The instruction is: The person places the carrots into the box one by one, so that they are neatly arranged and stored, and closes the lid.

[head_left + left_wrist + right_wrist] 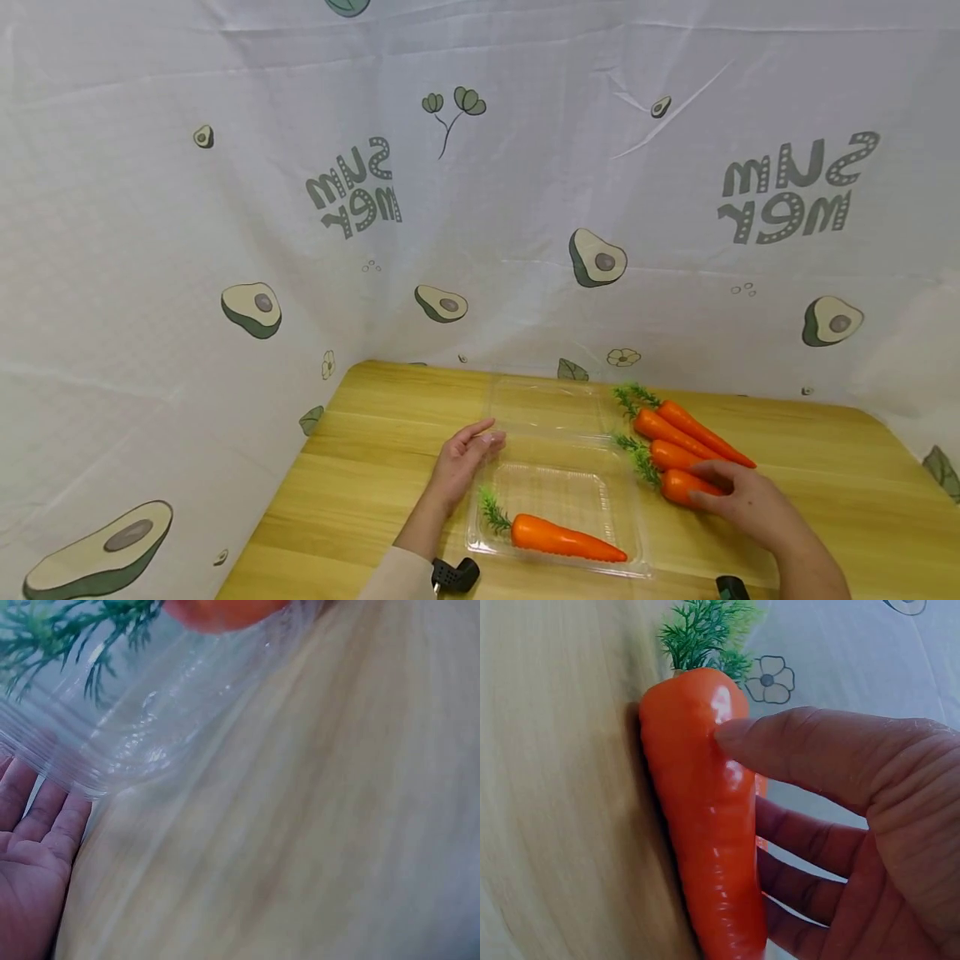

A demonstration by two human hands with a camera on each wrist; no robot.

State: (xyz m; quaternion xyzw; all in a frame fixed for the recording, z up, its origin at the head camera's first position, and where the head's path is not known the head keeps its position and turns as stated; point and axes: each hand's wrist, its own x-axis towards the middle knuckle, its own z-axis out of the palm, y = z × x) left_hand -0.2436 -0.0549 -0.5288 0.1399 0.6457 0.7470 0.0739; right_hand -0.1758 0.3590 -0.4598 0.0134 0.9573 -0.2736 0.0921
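My right hand pinches the nearest carrot of a group on the right. In the right wrist view, the thumb lies on that carrot's front and the other fingers pass behind it. At the left side of a clear plastic clamshell box, my left hand touches the edge with extended fingers; the left wrist view shows the fingers against the rim. One orange carrot with green leaves lies crosswise along the box's near side. The box's lid is folded back, away from me.
Beside the held carrot lie three more carrots: one close to it, a middle one and the farthest. A wood-grain table bears everything. White printed cloth hangs behind and at the sides.
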